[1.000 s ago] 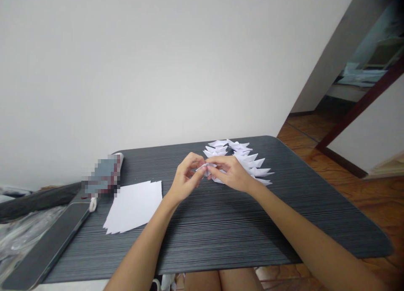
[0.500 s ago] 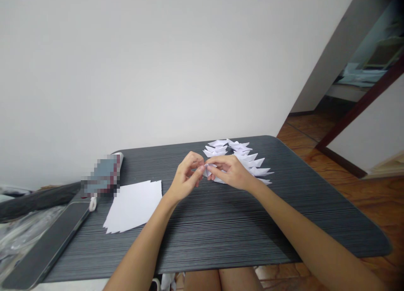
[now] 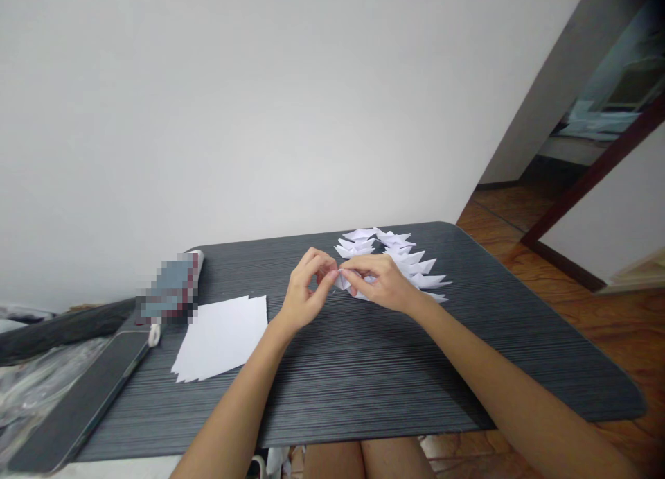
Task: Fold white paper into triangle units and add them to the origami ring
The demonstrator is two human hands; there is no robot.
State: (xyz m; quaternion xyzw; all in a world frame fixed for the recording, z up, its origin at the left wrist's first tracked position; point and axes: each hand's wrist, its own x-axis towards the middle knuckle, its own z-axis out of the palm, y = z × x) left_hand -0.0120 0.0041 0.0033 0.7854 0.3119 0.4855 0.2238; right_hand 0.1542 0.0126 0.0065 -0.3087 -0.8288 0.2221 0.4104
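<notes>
My left hand [image 3: 307,290] and my right hand [image 3: 378,283] meet above the middle of the dark striped table [image 3: 364,368]. Both pinch a small folded white paper piece [image 3: 341,280] between thumb and fingers; most of it is hidden by the fingertips. Just behind my right hand lie several folded white paper pieces [image 3: 410,260] in rows. A stack of flat white paper sheets [image 3: 221,337] rests left of my left forearm.
A blurred-out object [image 3: 169,288] stands at the table's back left corner. A dark flat device [image 3: 73,403] lies along the left edge. White wall behind; wooden floor [image 3: 571,292] and a doorway to the right. My knees show under the front edge.
Both hands have crept slightly upward and closer together, the fingers shifting on the paper piece. Everything else on the table stays put.
</notes>
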